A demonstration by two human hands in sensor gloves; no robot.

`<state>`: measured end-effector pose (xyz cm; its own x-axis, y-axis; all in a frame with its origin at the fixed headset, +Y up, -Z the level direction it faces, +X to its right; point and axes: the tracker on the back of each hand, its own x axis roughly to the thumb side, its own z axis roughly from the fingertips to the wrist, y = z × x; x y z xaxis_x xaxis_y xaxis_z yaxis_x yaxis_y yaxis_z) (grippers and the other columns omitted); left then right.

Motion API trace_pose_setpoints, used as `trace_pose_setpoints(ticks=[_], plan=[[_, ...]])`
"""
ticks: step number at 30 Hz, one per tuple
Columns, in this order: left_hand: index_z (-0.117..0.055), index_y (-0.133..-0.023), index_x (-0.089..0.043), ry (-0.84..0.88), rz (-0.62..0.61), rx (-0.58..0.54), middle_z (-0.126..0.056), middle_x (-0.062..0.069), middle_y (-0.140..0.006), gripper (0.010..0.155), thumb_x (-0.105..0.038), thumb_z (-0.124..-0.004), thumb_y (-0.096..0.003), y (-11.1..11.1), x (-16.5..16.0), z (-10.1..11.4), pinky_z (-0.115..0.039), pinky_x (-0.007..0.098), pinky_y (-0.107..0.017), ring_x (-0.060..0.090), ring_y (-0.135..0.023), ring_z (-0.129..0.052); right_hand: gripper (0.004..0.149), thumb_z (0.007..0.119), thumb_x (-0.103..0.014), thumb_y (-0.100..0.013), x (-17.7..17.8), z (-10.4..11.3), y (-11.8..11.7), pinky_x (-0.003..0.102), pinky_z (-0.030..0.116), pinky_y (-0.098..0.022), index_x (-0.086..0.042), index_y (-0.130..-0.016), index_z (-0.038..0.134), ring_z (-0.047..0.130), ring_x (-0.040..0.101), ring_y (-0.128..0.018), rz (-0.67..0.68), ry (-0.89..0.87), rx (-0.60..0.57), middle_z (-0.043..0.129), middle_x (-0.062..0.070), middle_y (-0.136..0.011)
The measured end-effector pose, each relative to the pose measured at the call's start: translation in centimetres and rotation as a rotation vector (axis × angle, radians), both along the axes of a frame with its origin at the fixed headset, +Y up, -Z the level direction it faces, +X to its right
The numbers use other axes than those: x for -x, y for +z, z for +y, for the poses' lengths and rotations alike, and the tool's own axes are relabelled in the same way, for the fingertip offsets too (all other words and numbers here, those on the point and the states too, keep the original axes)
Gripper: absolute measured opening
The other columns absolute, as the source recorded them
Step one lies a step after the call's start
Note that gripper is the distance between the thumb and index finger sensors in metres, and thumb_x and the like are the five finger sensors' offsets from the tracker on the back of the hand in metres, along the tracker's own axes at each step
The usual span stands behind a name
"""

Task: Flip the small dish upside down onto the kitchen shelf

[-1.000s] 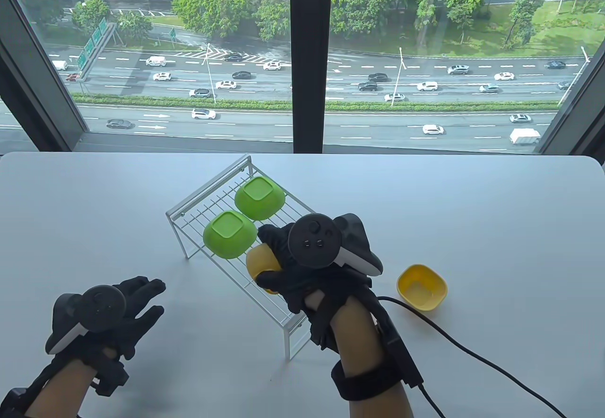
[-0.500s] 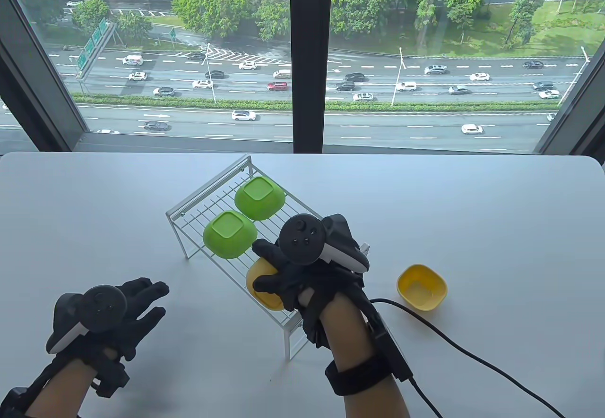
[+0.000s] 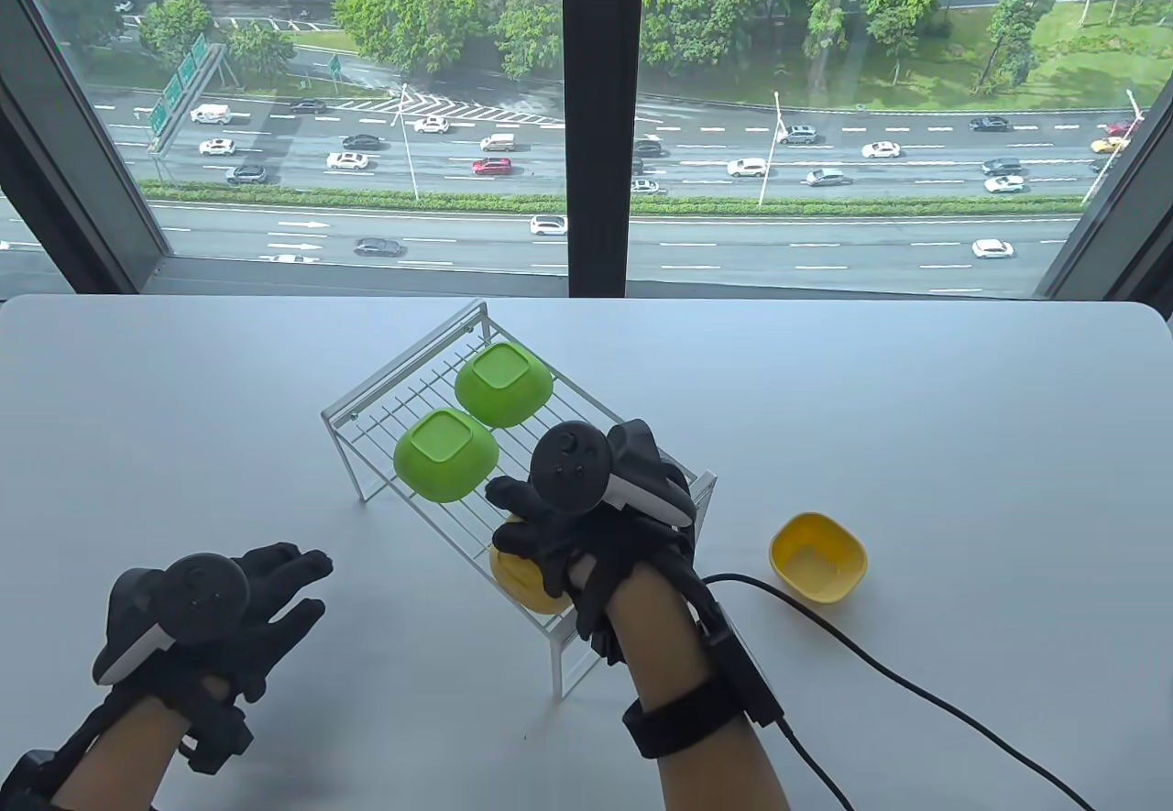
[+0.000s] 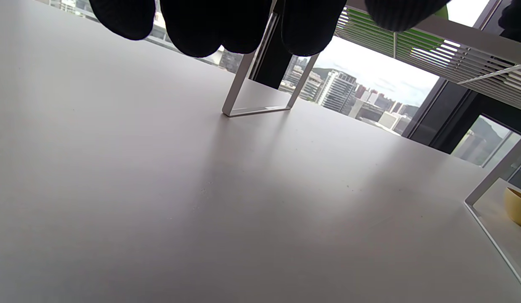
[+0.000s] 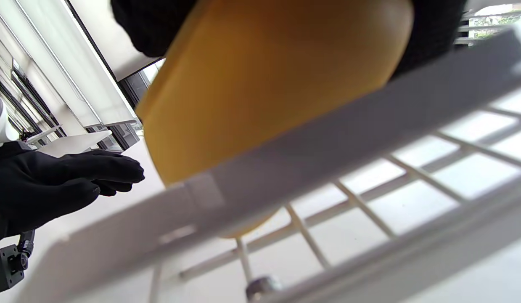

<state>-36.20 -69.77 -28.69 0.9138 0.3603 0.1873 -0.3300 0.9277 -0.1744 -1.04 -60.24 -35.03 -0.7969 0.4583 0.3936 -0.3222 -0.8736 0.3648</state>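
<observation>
A white wire kitchen shelf [image 3: 385,408] stands mid-table. Two green dishes [image 3: 446,454] [image 3: 503,384] lie upside down on it. My right hand [image 3: 531,527] grips a yellow small dish [image 3: 522,580] over the shelf's near end, and the hand covers most of it. In the right wrist view the gloved fingers hold this yellow dish [image 5: 264,92] just above the shelf's frame bar [image 5: 327,139]; whether they touch I cannot tell. My left hand [image 3: 284,582] lies open and holds nothing, low over the table left of the shelf.
A second yellow dish [image 3: 818,558] sits upright on the table right of the shelf. It also shows in the left wrist view [image 4: 519,207] past a shelf leg [image 4: 256,110]. A black cable [image 3: 916,683] trails from my right wrist. A window lies behind the table's far edge.
My right hand has moved down and toward me with the yellow dish, bringing it to the shelf's near end. My left hand has barely moved.
</observation>
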Motion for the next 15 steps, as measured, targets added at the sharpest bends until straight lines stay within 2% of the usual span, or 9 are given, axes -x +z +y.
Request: trace_pose_setpoints(ticks=[11, 15], plan=[[-0.068, -0.105, -0.031, 0.011, -0.003, 0.0, -0.062, 0.009, -0.115, 0.066, -0.057, -0.066, -0.0451, 0.03, 0.05, -0.06, -0.065, 0.063, -0.072, 0.038, -0.098, -0.069, 0.062, 0.078, -0.044, -0.049, -0.43, -0.31, -0.08, 0.056, 0.082, -0.051, -0.017, -0.105, 0.072, 0.087, 0.045, -0.071, -0.02, 0.002, 0.002, 0.078, 0.03, -0.099], [-0.067, -0.106, -0.031, 0.011, -0.004, 0.003, -0.062, 0.009, -0.115, 0.066, -0.057, -0.066, -0.0452, 0.04, 0.05, -0.09, -0.065, 0.063, -0.072, 0.039, -0.098, -0.07, 0.06, 0.079, -0.042, -0.049, -0.7, -0.64, -0.31, 0.055, 0.081, -0.054, -0.016, -0.102, 0.076, 0.088, 0.04, -0.071, -0.049, 0.07, -0.056, 0.083, 0.026, -0.095]])
